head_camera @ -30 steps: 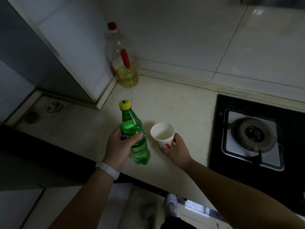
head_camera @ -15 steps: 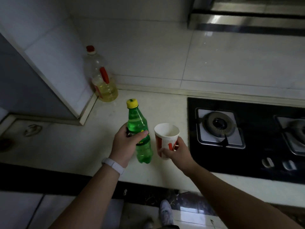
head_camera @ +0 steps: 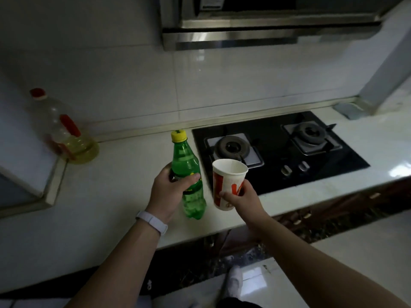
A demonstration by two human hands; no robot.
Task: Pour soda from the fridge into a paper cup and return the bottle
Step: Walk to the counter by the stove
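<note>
1. Green plastic soda bottle (head_camera: 188, 174), yellow cap on, upright, gripped round its middle by left hand (head_camera: 169, 192); label mostly hidden under the fingers, unreadable.
2. Bottle base sits at tabletop (head_camera: 106, 207) level; cannot tell if it touches or hangs just above.
3. Right hand (head_camera: 241, 200) wraps the lower part of paper cup (head_camera: 228, 182), white with red print; print partly covered, can't read it.
4. Cup is just beside the bottle, apart, tilted slightly; inside looks empty, bottom in shade.
5. White wristband (head_camera: 152, 221) on left wrist.
6. Black gas hob (head_camera: 278, 147) behind the cup, two burners, knobs small and blurry.
7. Oil bottle (head_camera: 64, 134) with red cap at far left by the wall, blurred.
8. Range hood (head_camera: 255, 25) cut off at the top edge.
9. Shoe (head_camera: 234, 283) on floor below, dim.
</note>
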